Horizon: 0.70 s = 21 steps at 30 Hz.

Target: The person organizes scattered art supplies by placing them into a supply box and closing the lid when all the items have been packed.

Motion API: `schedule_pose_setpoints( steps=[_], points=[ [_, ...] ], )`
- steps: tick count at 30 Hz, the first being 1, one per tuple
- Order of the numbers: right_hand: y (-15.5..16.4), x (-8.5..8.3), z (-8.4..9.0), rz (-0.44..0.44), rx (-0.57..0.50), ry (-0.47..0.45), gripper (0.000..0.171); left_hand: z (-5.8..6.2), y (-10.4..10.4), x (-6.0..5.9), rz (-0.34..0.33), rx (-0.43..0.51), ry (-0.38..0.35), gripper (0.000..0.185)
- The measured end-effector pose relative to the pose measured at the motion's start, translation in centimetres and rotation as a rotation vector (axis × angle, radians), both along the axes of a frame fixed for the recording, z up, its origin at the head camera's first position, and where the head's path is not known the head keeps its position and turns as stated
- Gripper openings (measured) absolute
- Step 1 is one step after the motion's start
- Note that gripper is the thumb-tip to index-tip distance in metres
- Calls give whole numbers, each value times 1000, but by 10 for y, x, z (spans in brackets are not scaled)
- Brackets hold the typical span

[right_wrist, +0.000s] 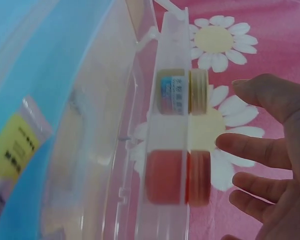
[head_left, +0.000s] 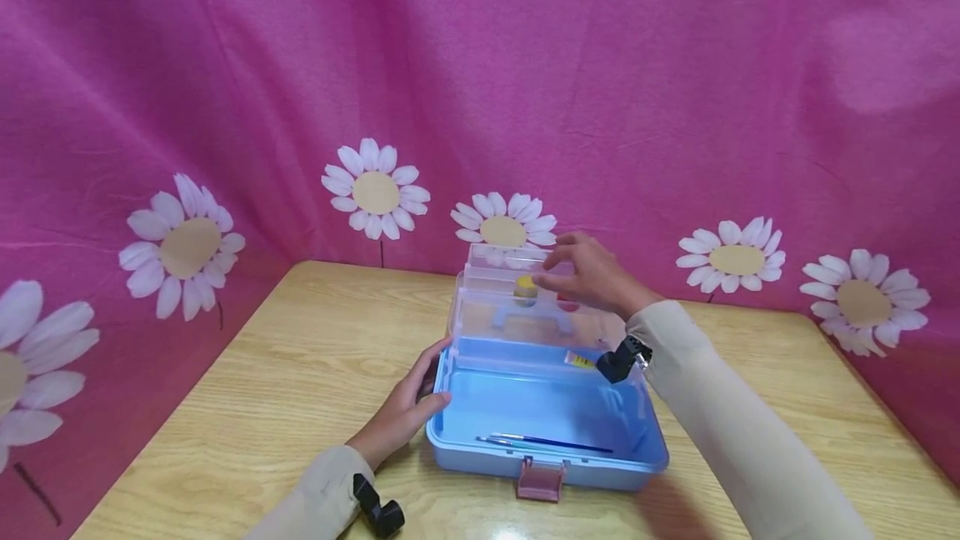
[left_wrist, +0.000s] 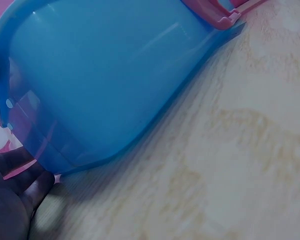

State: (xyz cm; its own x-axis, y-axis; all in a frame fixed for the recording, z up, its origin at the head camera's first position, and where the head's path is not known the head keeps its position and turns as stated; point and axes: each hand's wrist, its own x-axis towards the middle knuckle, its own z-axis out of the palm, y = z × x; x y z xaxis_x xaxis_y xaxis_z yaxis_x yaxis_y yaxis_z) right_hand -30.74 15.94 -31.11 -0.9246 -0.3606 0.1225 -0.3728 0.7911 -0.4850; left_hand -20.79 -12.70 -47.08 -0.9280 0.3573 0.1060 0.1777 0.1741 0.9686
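A blue plastic storage box [head_left: 540,407] stands with its clear upper trays [head_left: 517,319] raised at the back. My left hand [head_left: 408,407] holds its left side, the thumb at the rim and the fingers along the outside wall. Two small paint jars stand in the top tray: one with a yellow lid [head_left: 526,290], the other a red jar [right_wrist: 167,177]. My right hand [head_left: 585,273] hovers over that tray; in the right wrist view its spread fingers are apart from both jar lids and hold nothing.
Paintbrushes [head_left: 555,442] lie along the box's front inside edge. A yellow paint tube [right_wrist: 20,142] rests in a lower tray. A pink latch [head_left: 541,480] hangs at the front. Behind the wooden table [head_left: 300,357] hangs a pink daisy-print cloth [head_left: 480,90].
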Motion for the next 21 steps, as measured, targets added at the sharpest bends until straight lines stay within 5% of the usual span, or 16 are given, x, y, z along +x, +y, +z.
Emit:
schedule_pose_setpoints(
  steps=[9, 21],
  points=[
    [23, 6, 4, 32, -5, 77, 35, 2, -1, -1, -15, 9, 4, 65],
    [47, 20, 3, -10, -22, 53, 39, 2, 0, 1, -4, -2, -8, 65]
  ],
)
